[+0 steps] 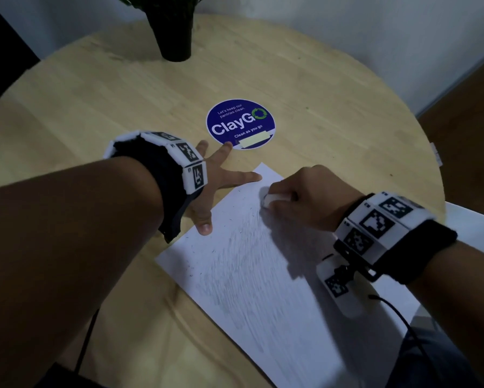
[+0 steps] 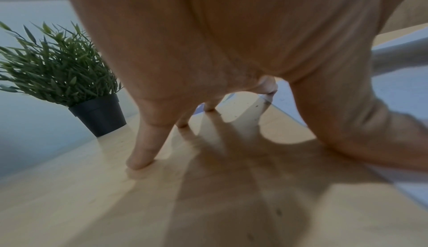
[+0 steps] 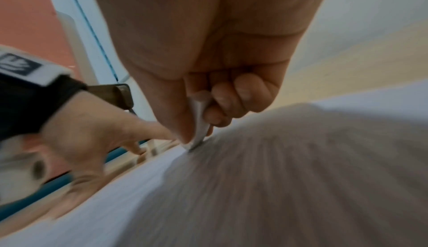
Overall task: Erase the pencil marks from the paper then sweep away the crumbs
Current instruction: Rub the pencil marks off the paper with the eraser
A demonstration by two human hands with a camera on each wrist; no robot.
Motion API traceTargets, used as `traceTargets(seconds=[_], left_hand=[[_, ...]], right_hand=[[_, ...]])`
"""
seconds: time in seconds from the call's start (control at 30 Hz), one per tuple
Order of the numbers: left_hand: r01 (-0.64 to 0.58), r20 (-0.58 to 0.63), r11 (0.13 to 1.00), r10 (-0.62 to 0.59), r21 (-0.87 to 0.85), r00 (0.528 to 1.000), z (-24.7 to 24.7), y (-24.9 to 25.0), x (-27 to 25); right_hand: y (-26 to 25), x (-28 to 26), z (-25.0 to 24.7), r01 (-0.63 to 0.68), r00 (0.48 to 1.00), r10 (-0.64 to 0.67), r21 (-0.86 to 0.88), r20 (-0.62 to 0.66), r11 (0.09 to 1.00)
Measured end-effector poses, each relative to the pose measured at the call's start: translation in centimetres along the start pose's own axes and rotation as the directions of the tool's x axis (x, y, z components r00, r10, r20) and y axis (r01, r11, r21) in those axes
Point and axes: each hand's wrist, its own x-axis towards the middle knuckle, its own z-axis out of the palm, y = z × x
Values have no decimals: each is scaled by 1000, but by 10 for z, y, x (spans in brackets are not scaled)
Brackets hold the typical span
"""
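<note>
My right hand (image 1: 305,197) pinches the eraser (image 1: 274,199) at the paper (image 1: 263,275) far corner, left hand (image 1: 215,186) splayed flat barely pinning the edge — hard stroke could crumple or tear it

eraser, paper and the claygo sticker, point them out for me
eraser (image 1: 273,199): head view, on its white end showing past the right hand's fingers.
paper (image 1: 235,275): head view, on the pencil-shaded middle of the sheet.
ClayGo sticker (image 1: 240,123): head view, on its blue centre.
</note>
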Motion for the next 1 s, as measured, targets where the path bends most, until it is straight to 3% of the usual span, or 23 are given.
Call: traceTargets(seconds=[0.13,0.23,0.37,0.5,0.63,0.77,0.9,1.0], left_hand=[[2,21,1000,-1,-28,1000,-1,0,0],[1,24,1000,-1,-18,1000,0,-2,2],[8,21,1000,-8,-19,1000,0,-1,2],[10,25,999,-9,-40,1000,1,-2,3],[9,12,1000,-9,-16,1000,0,-1,1],[11,19,999,-10,-31,1000,-1,0,0],[9,14,1000,-9,-17,1000,-2,1,-3],[5,16,1000,-5,-24,1000,-3,1,-3]], right_hand=[[7,3,-2,-51,994,53,30,-91,998],[-1,-2,3,8,1000,-8,12,-2,1000],[7,1,0,-86,990,93,59,-110,995],[-4,-5,7,8,1000,-8,14,0,1000],[7,0,1,-88,990,93,55,-105,995],[-9,-9,9,33,999,-33,16,17,999],[2,-2,4,-66,994,71,65,-83,996],[-13,-7,12,39,998,-40,24,42,999]])
